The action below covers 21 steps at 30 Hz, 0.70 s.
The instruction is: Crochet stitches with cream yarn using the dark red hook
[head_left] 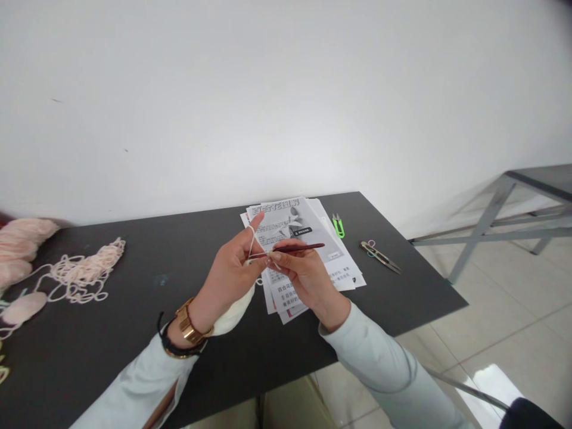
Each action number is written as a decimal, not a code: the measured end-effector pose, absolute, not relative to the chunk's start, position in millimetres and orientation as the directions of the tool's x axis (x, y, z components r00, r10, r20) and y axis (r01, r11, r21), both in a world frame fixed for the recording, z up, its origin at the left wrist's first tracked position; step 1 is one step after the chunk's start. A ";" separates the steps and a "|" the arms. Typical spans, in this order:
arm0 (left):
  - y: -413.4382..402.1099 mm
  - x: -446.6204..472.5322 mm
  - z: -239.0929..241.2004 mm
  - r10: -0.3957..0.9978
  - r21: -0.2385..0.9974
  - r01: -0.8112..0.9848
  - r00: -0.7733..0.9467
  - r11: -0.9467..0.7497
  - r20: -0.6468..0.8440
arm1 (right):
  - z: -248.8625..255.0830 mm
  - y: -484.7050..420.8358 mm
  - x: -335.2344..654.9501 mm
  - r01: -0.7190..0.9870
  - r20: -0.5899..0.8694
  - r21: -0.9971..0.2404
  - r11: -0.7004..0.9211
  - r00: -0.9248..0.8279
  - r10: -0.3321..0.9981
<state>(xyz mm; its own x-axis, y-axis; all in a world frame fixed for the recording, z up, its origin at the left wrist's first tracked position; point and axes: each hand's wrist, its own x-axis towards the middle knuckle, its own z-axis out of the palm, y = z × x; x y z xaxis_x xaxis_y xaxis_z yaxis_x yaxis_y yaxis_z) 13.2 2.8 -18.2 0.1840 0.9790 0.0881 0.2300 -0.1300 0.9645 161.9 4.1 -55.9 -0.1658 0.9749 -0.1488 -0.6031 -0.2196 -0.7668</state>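
Note:
My right hand (301,271) pinches a dark reddish crochet hook (304,247), which points left toward my other hand. White yarn (251,241) loops over the raised index finger of my left hand (232,262) and runs down to the hook's tip. The thumb and other fingers of that hand are closed on the yarn near the hook. Any stitches between the fingertips are too small to make out. Under my left wrist lies a white ball of yarn (235,316), partly hidden. Printed sheets (344,262) with a flower picture lie beneath both hands.
Green thread snips (338,226) lie beside the sheets, with metal snips (381,257) farther right. At the left are pale pink yarn skeins (27,244), a tangled heap of yarn (87,268) and a small ball (24,308). The black table (134,333) meets a white wall.

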 end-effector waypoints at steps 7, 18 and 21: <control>3.6 12.6 -17.6 0.967 0.967 0.221 0.242 -0.130 0.075 | -55.5 6.1 163.8 -0.600 -0.162 -0.768 -0.224 -0.156 0.974; 1.9 13.9 -15.4 0.970 0.997 -0.060 0.240 0.048 -0.032 | -55.7 4.4 162.6 -0.549 -0.085 -0.830 -0.100 -0.053 0.995; 4.1 11.3 -21.7 0.955 0.960 -0.233 0.283 0.155 -0.085 | -54.3 3.3 161.5 -0.575 -0.090 -0.812 -0.098 -0.044 0.995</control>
<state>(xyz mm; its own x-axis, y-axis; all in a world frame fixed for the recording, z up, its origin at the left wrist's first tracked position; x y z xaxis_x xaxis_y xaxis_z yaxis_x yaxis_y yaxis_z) 11.3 4.1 -21.7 0.2835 0.9552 -0.0852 -0.2325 0.1546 0.9602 161.5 3.3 -54.3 -0.0436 0.9950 -0.0898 -0.5750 -0.0985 -0.8122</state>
